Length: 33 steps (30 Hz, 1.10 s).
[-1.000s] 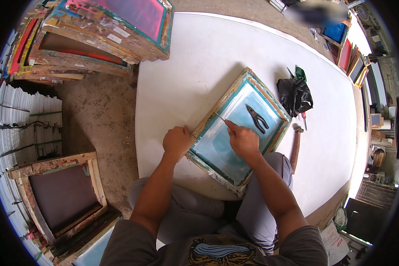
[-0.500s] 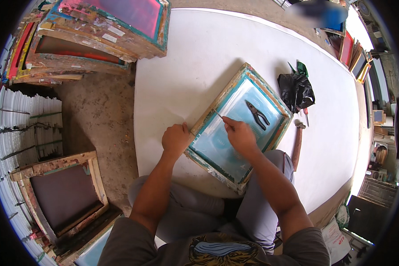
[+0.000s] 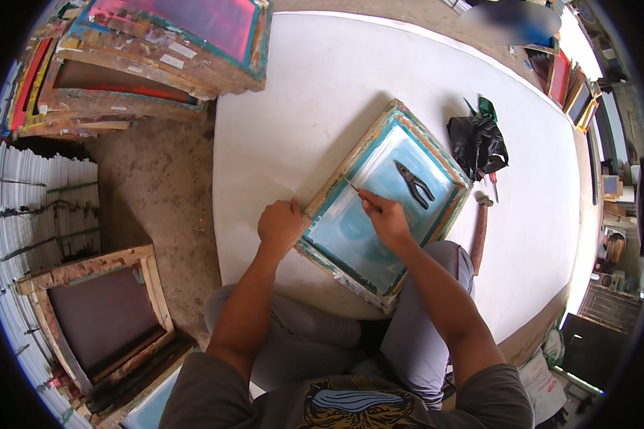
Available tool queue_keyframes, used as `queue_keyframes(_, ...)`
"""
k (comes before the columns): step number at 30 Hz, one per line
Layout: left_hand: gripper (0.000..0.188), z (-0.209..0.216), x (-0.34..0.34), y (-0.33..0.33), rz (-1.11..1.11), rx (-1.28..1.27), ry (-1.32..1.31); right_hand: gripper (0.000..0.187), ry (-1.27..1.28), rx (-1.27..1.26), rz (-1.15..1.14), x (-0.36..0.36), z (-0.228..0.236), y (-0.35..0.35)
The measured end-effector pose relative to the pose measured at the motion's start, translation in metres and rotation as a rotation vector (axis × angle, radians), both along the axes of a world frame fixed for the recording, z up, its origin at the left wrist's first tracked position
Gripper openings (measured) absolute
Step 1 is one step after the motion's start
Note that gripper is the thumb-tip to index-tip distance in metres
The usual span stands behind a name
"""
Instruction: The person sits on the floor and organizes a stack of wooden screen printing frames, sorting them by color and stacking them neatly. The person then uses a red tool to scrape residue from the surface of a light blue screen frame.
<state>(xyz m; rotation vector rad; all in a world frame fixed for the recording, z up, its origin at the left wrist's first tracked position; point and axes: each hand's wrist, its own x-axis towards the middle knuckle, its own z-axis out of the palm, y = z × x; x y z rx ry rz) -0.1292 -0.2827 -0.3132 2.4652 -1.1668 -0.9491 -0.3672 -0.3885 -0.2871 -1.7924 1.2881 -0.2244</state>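
A wooden screen-printing frame [image 3: 317,263] with blue mesh lies slantwise before me, its near corner by my right thigh. My left hand [image 3: 280,224] is closed at its left outer edge, thumb against the wood; the fingertips are hidden. In my right hand [image 3: 385,217], over the mesh, is a thin metal tool [image 3: 353,187], its handle mostly covered by my fingers. The tool's tip meets the inner edge of the frame's left rail. Dark-handled pliers [image 3: 415,184] rest on the mesh, just beyond my right hand.
Right of the frame, a crumpled black plastic bag [image 3: 478,146], a red-handled tool [image 3: 494,184] and a hammer [image 3: 481,236] lie on the white table [image 3: 300,93]. Stacked screen frames [image 3: 150,61] stand far left, another frame [image 3: 161,293] near left. Bundled white sheets [image 3: 43,204] line the left side.
Both hands keep nearly the same places, and the tool's tip stays at the left rail. My right hand's grip has turned slightly. The pliers and the frame have hardly moved.
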Motion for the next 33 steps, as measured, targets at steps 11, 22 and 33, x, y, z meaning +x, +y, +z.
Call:
queue_keyframes(11, 0.054, 0.0, 0.002, 0.004, 0.027, 0.007, 0.034, 0.037, 0.129, -0.256, 0.177, -0.004, 0.004, -0.008)
queue_keyframes(22, 0.055, -0.001, 0.004, 0.001, -0.009, 0.025, 0.031, 0.04, -0.511, 1.105, -0.355, -0.019, 0.009, -0.028)
queue_keyframes(33, 0.055, 0.001, 0.003, 0.002, 0.034, -0.021, 0.049, 0.029, 0.176, -0.245, 0.049, 0.008, 0.044, -0.006)
